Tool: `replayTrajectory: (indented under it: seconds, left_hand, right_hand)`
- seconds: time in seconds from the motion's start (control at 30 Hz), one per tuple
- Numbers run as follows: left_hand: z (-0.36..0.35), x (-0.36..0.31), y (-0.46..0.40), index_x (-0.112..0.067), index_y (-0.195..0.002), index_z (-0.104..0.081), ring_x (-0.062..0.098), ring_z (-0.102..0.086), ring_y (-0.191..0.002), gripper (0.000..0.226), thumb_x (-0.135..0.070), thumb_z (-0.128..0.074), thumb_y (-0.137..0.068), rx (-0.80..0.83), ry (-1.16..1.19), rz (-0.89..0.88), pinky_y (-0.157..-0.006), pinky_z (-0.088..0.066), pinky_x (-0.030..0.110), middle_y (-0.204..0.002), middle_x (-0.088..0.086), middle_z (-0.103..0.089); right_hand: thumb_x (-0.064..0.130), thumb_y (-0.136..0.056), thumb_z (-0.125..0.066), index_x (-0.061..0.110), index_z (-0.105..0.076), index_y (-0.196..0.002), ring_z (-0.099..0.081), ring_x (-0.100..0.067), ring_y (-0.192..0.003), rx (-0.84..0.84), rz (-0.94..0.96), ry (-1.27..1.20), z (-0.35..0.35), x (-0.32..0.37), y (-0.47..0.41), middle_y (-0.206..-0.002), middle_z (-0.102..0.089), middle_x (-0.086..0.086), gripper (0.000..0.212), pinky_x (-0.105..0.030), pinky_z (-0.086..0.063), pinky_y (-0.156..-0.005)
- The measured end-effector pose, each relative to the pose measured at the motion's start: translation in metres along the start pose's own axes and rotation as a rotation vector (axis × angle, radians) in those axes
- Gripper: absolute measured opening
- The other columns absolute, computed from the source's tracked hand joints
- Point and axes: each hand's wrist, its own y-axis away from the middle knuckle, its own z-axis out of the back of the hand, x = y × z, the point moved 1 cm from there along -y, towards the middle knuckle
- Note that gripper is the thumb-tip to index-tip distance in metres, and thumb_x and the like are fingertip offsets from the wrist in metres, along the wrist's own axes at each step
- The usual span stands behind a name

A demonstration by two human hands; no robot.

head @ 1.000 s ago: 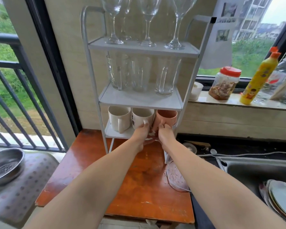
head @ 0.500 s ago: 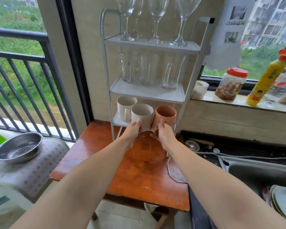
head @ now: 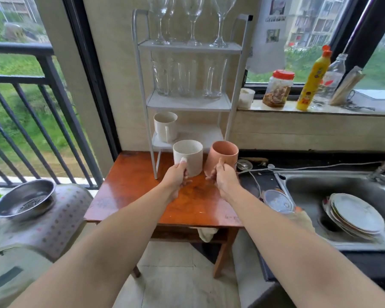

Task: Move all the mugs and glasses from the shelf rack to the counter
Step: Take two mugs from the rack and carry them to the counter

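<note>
A white three-tier shelf rack stands at the back of the wooden counter. My left hand grips the handle of a cream mug, held in the air just in front of the rack. My right hand grips the handle of a pink mug, slightly tilted beside it. Another cream mug stays on the bottom shelf at the left. Clear glass mugs fill the middle shelf. Wine glasses stand on the top shelf.
A steel sink with stacked plates lies to the right. A jar, a yellow bottle and a small white cup sit on the window sill. A metal bowl rests at the left. A cable crosses behind the sink.
Both hands have pulled the cream mug and the pink mug off the bottom shelf and toward me. The mugs are now in the air above the counter.
</note>
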Motion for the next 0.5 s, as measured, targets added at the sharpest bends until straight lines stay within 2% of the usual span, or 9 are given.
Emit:
replayTrajectory:
  seconds: [0.1, 0.17, 0.2, 0.3, 0.37, 0.4, 0.47, 0.5]
  left_hand:
    - [-0.003, 0.018, 0.035, -0.015, -0.079, -0.050, 0.013, -0.037, -0.058, 0.032, -0.032, -0.034, -0.100, 0.060, -0.026, 0.051, -0.076, -0.049, 0.031, -0.065, 0.000, -0.039]
    - [-0.010, 0.032, 0.054, -0.011, -0.091, -0.052, 0.012, -0.037, -0.056, 0.026, -0.028, -0.034, -0.100, 0.074, -0.056, 0.086, -0.079, -0.051, 0.032, -0.065, 0.000, -0.040]
    - [-0.017, 0.040, 0.064, -0.011, -0.100, -0.052, 0.012, -0.038, -0.057, 0.025, -0.028, -0.034, -0.100, 0.094, -0.078, 0.107, -0.079, -0.052, 0.032, -0.066, 0.000, -0.041]
    - [-0.041, 0.059, 0.087, -0.009, -0.113, -0.053, 0.013, -0.049, -0.067, 0.031, -0.031, -0.034, -0.101, 0.158, -0.099, 0.162, -0.084, -0.053, 0.033, -0.075, 0.001, -0.049]
    - [-0.066, 0.070, 0.105, -0.013, -0.103, -0.057, 0.017, -0.056, -0.083, 0.029, -0.032, -0.036, -0.100, 0.210, -0.067, 0.221, -0.090, -0.052, 0.036, -0.086, 0.004, -0.057]
    - [-0.080, 0.075, 0.114, -0.015, -0.094, -0.057, 0.018, -0.056, -0.084, 0.028, -0.033, -0.037, -0.100, 0.241, -0.055, 0.233, -0.088, -0.051, 0.035, -0.085, 0.005, -0.058]
    - [-0.103, 0.081, 0.129, -0.017, -0.080, -0.055, 0.014, -0.052, -0.068, 0.030, -0.031, -0.037, -0.100, 0.279, -0.045, 0.214, -0.068, -0.049, 0.027, -0.072, 0.003, -0.053]
    - [-0.120, 0.084, 0.139, -0.018, -0.079, -0.055, 0.012, -0.050, -0.060, 0.030, -0.030, -0.038, -0.100, 0.317, -0.055, 0.198, -0.058, -0.046, 0.024, -0.068, 0.003, -0.053]
  right_hand:
    - [0.043, -0.101, -0.029, 0.016, -0.047, -0.063, -0.050, -0.013, -0.051, -0.069, -0.047, -0.017, 0.021, -0.019, 0.042, -0.051, -0.048, 0.003, 0.049, -0.030, -0.054, -0.066]
    - [0.044, -0.101, -0.029, 0.017, -0.046, -0.061, -0.049, -0.014, -0.051, -0.104, -0.094, -0.020, 0.037, -0.033, 0.066, -0.045, -0.047, 0.004, 0.051, -0.037, -0.054, -0.076]
    - [0.044, -0.101, -0.028, 0.017, -0.044, -0.059, -0.048, -0.014, -0.050, -0.128, -0.100, -0.045, 0.048, -0.039, 0.080, -0.043, -0.046, 0.005, 0.052, -0.037, -0.054, -0.076]
    - [0.039, -0.102, -0.028, 0.016, -0.037, -0.057, -0.040, -0.014, -0.042, -0.222, -0.112, -0.146, 0.079, -0.050, 0.115, -0.036, -0.040, 0.007, 0.051, -0.023, -0.048, -0.051]
    - [0.038, -0.103, -0.029, 0.017, -0.036, -0.056, -0.038, -0.015, -0.045, -0.330, -0.113, -0.180, 0.106, -0.055, 0.139, -0.042, -0.039, 0.002, 0.052, -0.021, -0.041, -0.048]
    - [0.037, -0.103, -0.029, 0.017, -0.037, -0.056, -0.038, -0.014, -0.045, -0.380, -0.111, -0.184, 0.123, -0.056, 0.152, -0.045, -0.038, 0.001, 0.051, -0.021, -0.041, -0.048]
    - [0.036, -0.103, -0.030, 0.016, -0.038, -0.057, -0.040, -0.015, -0.048, -0.433, -0.107, -0.196, 0.150, -0.056, 0.172, -0.049, -0.038, -0.001, 0.051, -0.022, -0.043, -0.051]
    - [0.035, -0.103, -0.030, 0.015, -0.039, -0.058, -0.042, -0.016, -0.051, -0.472, -0.104, -0.190, 0.170, -0.057, 0.184, -0.052, -0.040, -0.003, 0.050, -0.026, -0.045, -0.055]
